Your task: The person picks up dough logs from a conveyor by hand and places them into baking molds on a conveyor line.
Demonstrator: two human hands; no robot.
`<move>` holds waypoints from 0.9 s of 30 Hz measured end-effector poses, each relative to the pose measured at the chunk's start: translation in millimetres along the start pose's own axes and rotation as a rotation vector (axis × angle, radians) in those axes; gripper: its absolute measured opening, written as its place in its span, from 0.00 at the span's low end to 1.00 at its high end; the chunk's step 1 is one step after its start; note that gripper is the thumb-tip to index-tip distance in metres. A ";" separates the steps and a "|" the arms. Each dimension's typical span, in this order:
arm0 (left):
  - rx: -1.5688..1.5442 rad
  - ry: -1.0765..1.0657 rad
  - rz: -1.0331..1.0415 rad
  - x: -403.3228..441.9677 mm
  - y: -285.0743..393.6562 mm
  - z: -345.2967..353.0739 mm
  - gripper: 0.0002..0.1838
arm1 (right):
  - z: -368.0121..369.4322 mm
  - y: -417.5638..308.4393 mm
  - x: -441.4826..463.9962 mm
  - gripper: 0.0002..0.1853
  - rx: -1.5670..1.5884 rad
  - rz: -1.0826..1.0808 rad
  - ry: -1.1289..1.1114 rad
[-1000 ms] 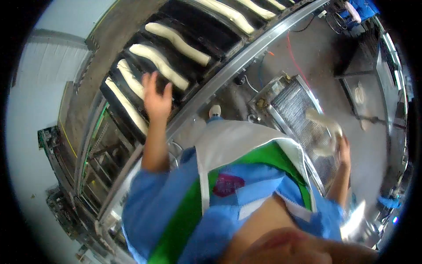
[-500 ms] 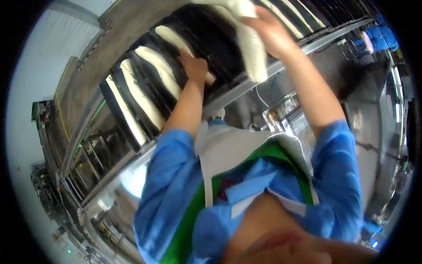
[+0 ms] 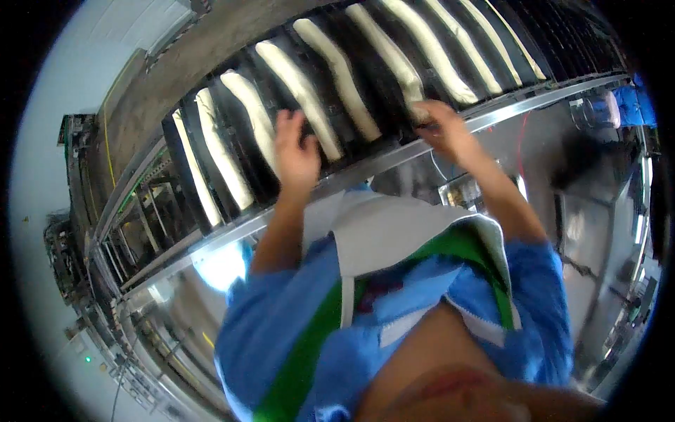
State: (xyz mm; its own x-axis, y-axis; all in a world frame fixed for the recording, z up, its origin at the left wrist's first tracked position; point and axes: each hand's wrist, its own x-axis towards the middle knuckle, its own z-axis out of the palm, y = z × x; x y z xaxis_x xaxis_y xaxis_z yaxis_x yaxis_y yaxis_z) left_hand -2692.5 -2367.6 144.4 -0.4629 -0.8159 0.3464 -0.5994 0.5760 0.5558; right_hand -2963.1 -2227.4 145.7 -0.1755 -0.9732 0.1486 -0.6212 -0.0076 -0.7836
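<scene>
And here we are, ten pale dough strips (image 3: 299, 95) side by side across the black rack (image 3: 583, 42), sweeping from ten o'clock round past one, each lying lengthwise in what looks like its own dark slot! The right hand (image 3: 444, 131) is at two o'clock, fingers curled at the near end of the sixth strip (image 3: 389, 56), counting from the left; that end is bent a little against the line of the rest. Is it pinched, or only under the fingertips? Can't tell from up here. Over at eleven o'clock, the left hand (image 3: 297, 151) is wide, fingers spread, thumb apart, holding nothing; it hangs over the gap between the third strip (image 3: 252, 116) and the fourth, and whether it brushes either one can't be made out. So the score as it lies: ten down, none carried in the air, the near ends all short of the steel rail (image 3: 513, 112) or right beside it. The row looks well along, I'd judge, with the sixth the one getting attention. Out past the last strip (image 3: 517, 39), dark slots run on towards two o'clock; how much work remains there, these pictures don't say.
</scene>
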 end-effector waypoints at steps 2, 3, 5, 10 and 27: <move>0.256 0.146 -0.084 -1.6 -28.4 -12.9 0.25 | -44.7 32.6 -48.5 0.26 0.009 0.240 0.101; 0.251 0.099 -0.145 -2.9 -49.9 -15.9 0.26 | -59.2 68.9 -81.8 0.26 -0.079 0.335 0.198; 0.100 -0.058 -0.601 3.7 -67.7 -12.4 0.31 | -103.9 97.1 -145.9 0.25 -0.121 0.578 0.321; 0.231 -0.152 -0.646 2.0 -66.7 -19.5 0.33 | -176.5 191.9 -365.0 0.26 -0.615 0.840 0.393; 0.401 -0.308 -0.573 100.0 42.2 130.5 0.39 | -197.7 213.4 -661.4 0.21 -0.802 1.276 0.201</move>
State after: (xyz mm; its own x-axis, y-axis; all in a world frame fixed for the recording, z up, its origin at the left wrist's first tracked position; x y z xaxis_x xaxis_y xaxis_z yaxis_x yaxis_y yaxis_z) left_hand -2849.3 -2418.4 103.9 -0.1339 -0.9759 -0.1724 -0.9646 0.0885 0.2483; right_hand -3130.6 -1540.0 -0.6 -0.9567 -0.1847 -0.2252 -0.2044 0.9766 0.0675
